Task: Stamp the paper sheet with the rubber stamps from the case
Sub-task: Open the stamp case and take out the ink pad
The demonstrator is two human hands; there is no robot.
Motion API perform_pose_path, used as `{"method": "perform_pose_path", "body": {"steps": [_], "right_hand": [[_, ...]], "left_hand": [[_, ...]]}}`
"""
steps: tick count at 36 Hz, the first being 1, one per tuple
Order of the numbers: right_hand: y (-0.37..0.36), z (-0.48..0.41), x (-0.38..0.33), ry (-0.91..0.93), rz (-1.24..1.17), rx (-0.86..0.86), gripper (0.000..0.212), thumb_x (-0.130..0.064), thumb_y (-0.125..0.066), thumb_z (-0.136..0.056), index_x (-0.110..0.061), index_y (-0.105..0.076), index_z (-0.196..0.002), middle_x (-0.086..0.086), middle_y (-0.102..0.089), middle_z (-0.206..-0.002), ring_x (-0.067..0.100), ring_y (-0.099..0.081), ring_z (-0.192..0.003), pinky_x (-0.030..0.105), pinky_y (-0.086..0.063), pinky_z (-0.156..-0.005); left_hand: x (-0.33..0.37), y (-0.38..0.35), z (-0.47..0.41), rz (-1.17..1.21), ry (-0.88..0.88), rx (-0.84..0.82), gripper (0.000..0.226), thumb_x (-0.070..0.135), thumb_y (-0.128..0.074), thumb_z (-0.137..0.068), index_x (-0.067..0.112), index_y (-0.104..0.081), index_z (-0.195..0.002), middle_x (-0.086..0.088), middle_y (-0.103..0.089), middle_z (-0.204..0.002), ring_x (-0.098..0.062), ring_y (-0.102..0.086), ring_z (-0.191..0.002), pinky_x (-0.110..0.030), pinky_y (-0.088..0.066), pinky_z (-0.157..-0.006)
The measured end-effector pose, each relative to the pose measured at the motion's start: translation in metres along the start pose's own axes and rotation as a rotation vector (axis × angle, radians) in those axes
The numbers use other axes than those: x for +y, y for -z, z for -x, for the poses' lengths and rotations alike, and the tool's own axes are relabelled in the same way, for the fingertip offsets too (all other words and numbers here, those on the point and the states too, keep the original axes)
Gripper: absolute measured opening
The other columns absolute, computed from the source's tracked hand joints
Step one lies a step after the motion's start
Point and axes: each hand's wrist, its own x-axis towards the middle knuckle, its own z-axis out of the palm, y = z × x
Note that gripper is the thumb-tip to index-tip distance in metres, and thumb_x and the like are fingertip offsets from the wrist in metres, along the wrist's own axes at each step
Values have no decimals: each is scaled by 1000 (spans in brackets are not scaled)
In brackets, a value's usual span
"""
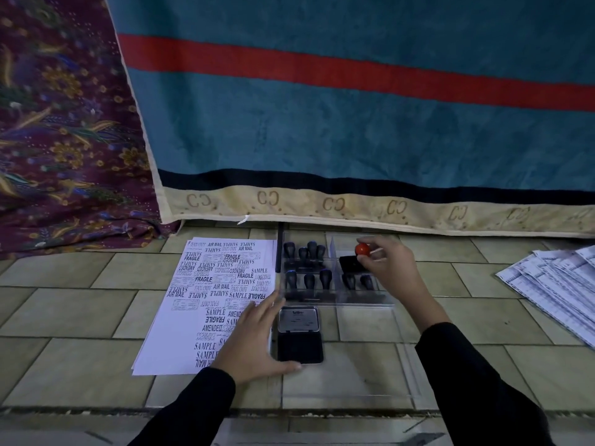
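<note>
A white paper sheet [206, 294] covered with many stamped words lies on the tiled floor at the left. To its right stands a clear plastic case [360, 300] holding several dark-handled rubber stamps [309, 252]. My right hand [389, 262] pinches a stamp with a red knob [362, 249] over the case's right compartment. In front of the case lies an open black ink pad [299, 344] with its lid up. My left hand [254, 336] rests flat, fingers spread, across the sheet's lower right corner and beside the pad.
A teal blanket [354, 107] with a red stripe hangs behind the case. A patterned purple cloth [64, 123] sits at the left. A fanned stack of printed sheets [553, 284] lies on the floor at the right. The case's clear lid [409, 365] lies flat in front.
</note>
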Motion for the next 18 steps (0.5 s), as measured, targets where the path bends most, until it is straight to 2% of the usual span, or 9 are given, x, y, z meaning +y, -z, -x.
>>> {"method": "perform_pose_path", "body": {"steps": [2, 6, 8, 10, 11, 13, 14, 18], "right_hand": [[1, 13, -13, 48, -50, 3, 27, -13, -74, -77, -23, -68, -101, -3, -61, -102, 4, -63, -69, -2, -45, -64], [-10, 47, -38, 35, -151, -208, 30, -20, -75, -76, -32, -62, -100, -11, -65, -93, 0, -66, -79, 16, -57, -72], [-19, 64, -44, 84, -121, -294, 36, -22, -75, -76, -29, -62, -110, -13, -63, -96, -3, -64, -78, 11, -55, -74], [-28, 76, -46, 162, -78, -353, 36, -22, -74, -77, -23, -64, -112, -11, -63, -99, -6, -61, -76, 2, -50, -73], [-32, 81, -46, 189, -68, -375, 35, -21, -74, -78, -21, -65, -111, -7, -64, -102, -5, -61, -78, 3, -50, -75], [-38, 88, -46, 216, -42, -404, 32, -19, -75, -78, -18, -67, -109, 0, -66, -106, 4, -64, -84, 12, -53, -81], [-40, 91, -46, 217, -33, -415, 32, -19, -75, -78, -16, -67, -108, 3, -66, -106, 9, -65, -88, 18, -54, -82], [-47, 96, -45, 249, -32, -429, 32, -19, -72, -80, -14, -66, -111, 5, -66, -108, 13, -64, -93, 22, -54, -85]], "left_hand": [[-1, 0, -1, -14, 6, -12, 130, 97, -54, -49, 42, 3, -151, 35, 23, -150, -20, 8, -149, -42, -3, -121], [-1, 1, -3, -37, 5, -11, 130, 97, -52, -51, 36, -2, -153, 30, 18, -154, -15, 6, -150, -41, -2, -123], [0, 1, -4, -29, 9, -4, 131, 97, -53, -50, 36, -2, -153, 31, 18, -153, -11, 7, -147, -37, 0, -121], [2, 2, -4, -12, 7, -3, 131, 96, -54, -50, 37, -1, -153, 35, 20, -148, 1, 12, -139, -33, 3, -117], [3, 3, -3, -7, -2, -2, 130, 96, -55, -50, 37, -1, -153, 37, 21, -145, 10, 17, -133, -32, 4, -115], [5, 5, -3, 4, -25, 3, 129, 94, -56, -51, 34, -6, -153, 36, 16, -145, 28, 26, -118, -29, 5, -113], [5, 5, -3, 11, -30, 8, 129, 93, -57, -51, 32, -9, -153, 34, 11, -146, 32, 27, -114, -28, 5, -113], [5, 6, -3, 19, -37, 13, 130, 94, -55, -49, 29, -13, -154, 31, 1, -147, 27, 17, -117, -24, 6, -113]]}}
